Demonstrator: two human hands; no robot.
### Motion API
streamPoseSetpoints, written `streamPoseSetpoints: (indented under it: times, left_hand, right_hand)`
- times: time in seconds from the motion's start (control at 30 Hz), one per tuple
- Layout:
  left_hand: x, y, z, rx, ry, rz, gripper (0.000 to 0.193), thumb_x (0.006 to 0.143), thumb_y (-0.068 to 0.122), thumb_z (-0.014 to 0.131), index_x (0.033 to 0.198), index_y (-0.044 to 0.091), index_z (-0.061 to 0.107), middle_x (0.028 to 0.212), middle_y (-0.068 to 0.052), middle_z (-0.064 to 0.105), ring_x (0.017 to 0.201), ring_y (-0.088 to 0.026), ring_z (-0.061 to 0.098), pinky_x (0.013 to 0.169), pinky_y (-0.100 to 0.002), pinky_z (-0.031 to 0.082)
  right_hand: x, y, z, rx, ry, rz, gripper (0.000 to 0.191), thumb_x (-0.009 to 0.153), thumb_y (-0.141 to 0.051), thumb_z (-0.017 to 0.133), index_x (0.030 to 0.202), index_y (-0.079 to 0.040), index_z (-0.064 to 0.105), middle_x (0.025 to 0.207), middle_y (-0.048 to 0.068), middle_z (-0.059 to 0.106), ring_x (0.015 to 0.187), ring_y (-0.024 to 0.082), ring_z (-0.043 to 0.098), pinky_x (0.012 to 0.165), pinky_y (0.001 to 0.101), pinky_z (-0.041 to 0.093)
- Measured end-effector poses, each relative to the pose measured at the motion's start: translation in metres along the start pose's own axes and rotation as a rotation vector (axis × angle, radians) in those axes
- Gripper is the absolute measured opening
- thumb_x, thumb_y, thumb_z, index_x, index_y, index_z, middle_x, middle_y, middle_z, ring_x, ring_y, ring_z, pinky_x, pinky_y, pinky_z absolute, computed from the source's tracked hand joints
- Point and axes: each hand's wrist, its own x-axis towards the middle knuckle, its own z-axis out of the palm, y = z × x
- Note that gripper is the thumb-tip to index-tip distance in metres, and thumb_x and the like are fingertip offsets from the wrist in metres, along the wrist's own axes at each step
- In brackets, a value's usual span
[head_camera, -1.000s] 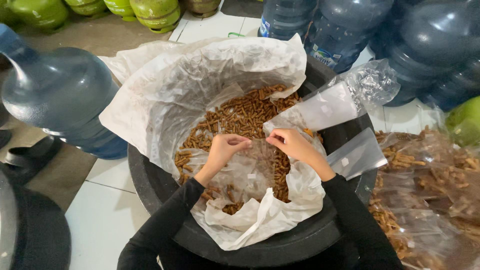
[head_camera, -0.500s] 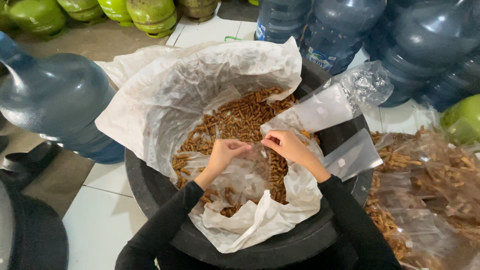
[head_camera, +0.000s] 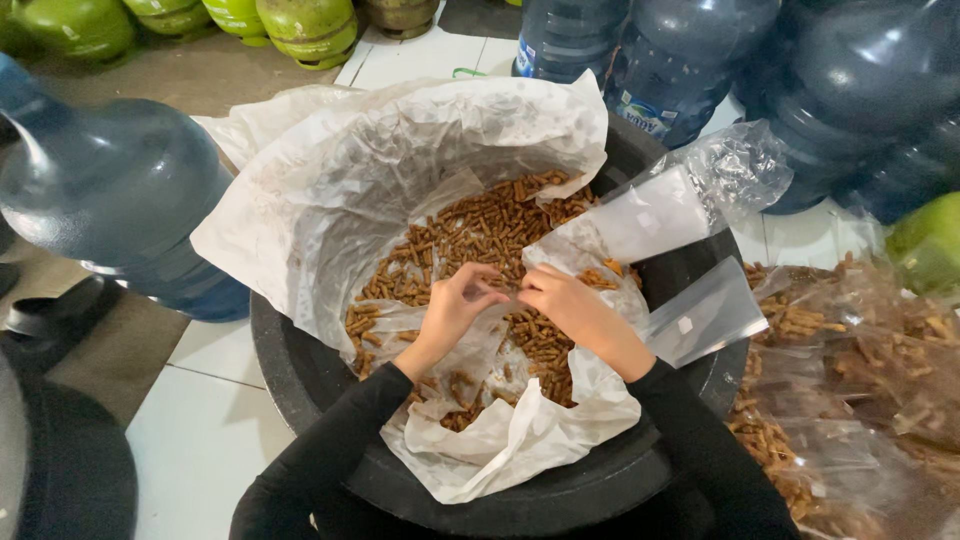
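A round black tub (head_camera: 300, 390) stands on the white tiled floor (head_camera: 200, 430), lined with a crinkled, milky plastic sheet (head_camera: 340, 190) whose edges flop over the rim. In the hollow of the liner lies a heap of short brown stick-shaped snacks (head_camera: 470, 230), dry and ridged. Both hands, in black sleeves, meet over the middle of the heap: the left hand (head_camera: 455, 305) and the right hand (head_camera: 560, 300) have their fingertips pinched together on the mouth of a small clear plastic bag (head_camera: 480, 365), which sags below them, thin and glossy (a few sticks show through it). Two flat empty clear bags (head_camera: 690, 320) lie over the tub's right rim. Right of the tub sits a pile of filled clear bags (head_camera: 850, 380). Smooth blue water jugs (head_camera: 110, 190) and green gas cylinders (head_camera: 310, 30) stand around.
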Motion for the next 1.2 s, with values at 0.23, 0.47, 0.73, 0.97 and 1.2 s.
streamPoseSetpoints:
  times: [0.23, 0.47, 0.73, 0.97, 1.2]
  left_hand:
    - [0.002, 0.005, 0.001, -0.051, -0.119, 0.042, 0.030, 0.095, 0.007, 0.065, 0.125, 0.005, 0.068, 0.112, -0.008, 0.079, 0.098, -0.018, 0.079, 0.086, -0.031, 0.062]
    - [-0.015, 0.013, 0.014, 0.199, -0.292, 0.410, 0.039, 0.097, 0.020, 0.067, 0.132, 0.004, 0.066, 0.125, -0.015, 0.072, 0.115, -0.035, 0.069, 0.093, -0.041, 0.057]
    - [-0.026, 0.029, 0.040, 0.362, -0.370, 0.723, 0.049, 0.104, 0.043, 0.055, 0.141, 0.011, 0.063, 0.137, -0.012, 0.068, 0.127, -0.031, 0.066, 0.118, -0.049, 0.045]
    - [-0.001, 0.035, -0.007, 0.698, -0.234, 0.600, 0.108, 0.053, 0.080, 0.080, 0.143, 0.028, 0.052, 0.143, -0.010, 0.053, 0.138, -0.050, 0.035, 0.104, -0.085, 0.022]
    - [-0.002, 0.011, 0.002, 0.960, -0.285, 0.390, 0.121, 0.053, 0.041, 0.096, 0.156, 0.044, 0.032, 0.161, 0.001, 0.033, 0.151, -0.051, 0.017, 0.098, -0.092, 0.025]
  right_hand:
    - [-0.011, 0.021, 0.032, 0.322, -0.190, 0.174, 0.032, 0.091, -0.007, 0.056, 0.119, -0.001, 0.070, 0.108, 0.018, 0.072, 0.098, 0.037, 0.068, 0.080, 0.0427, 0.054]
    - [-0.059, 0.074, 0.109, 0.574, -0.641, 0.265, 0.046, 0.111, -0.031, 0.031, 0.115, -0.001, 0.066, 0.107, 0.021, 0.070, 0.100, 0.039, 0.065, 0.092, 0.0454, 0.051]
    - [-0.101, 0.039, 0.140, 0.557, -0.284, 0.052, 0.063, 0.105, -0.034, 0.054, 0.157, -0.003, 0.035, 0.162, 0.018, 0.038, 0.145, 0.033, 0.042, 0.117, 0.0443, 0.037]
    - [-0.010, -0.004, 0.073, 0.129, -0.029, 0.068, 0.083, 0.093, -0.019, 0.065, 0.163, -0.005, 0.023, 0.162, 0.028, 0.036, 0.144, 0.042, 0.043, 0.113, 0.0499, 0.040]
    - [0.005, -0.008, 0.046, 0.301, -0.170, 0.411, 0.072, 0.085, -0.021, 0.071, 0.151, -0.014, 0.042, 0.117, 0.020, 0.069, 0.100, 0.038, 0.068, 0.080, 0.0471, 0.055]
